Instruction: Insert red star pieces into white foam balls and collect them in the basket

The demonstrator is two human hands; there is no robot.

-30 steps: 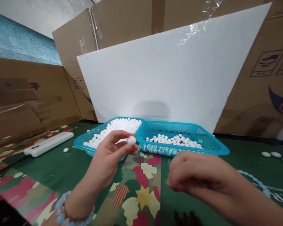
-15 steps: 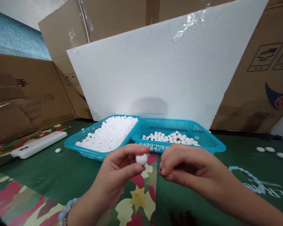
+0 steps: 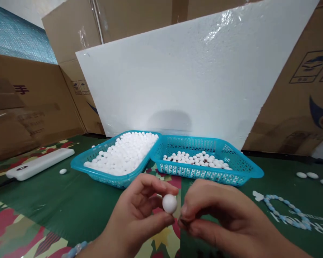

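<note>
My left hand (image 3: pixel 136 218) pinches a small white bead (image 3: pixel 169 203) between thumb and fingertips, low in the middle of the view. My right hand (image 3: pixel 220 218) is right beside the bead with its fingertips pinched together; whatever is between them is too small to make out. Behind the hands stand two shallow turquoise baskets: the left basket (image 3: pixel 82 165) is heaped with white beads, the right basket (image 3: pixel 247 172) holds a thinner layer of white beads.
A white power bank (image 3: pixel 39 163) and a loose bead (image 3: pixel 62 171) lie at left. A pale blue bead string (image 3: pixel 285 215) and a few white oval stones (image 3: pixel 312 176) lie at right. A foam board (image 3: pixel 191 79) and cardboard boxes (image 3: pixel 24 107) wall the table.
Both hands have dropped toward me and closed in on each other. The bead in my left hand now sits right against my right fingertips.
</note>
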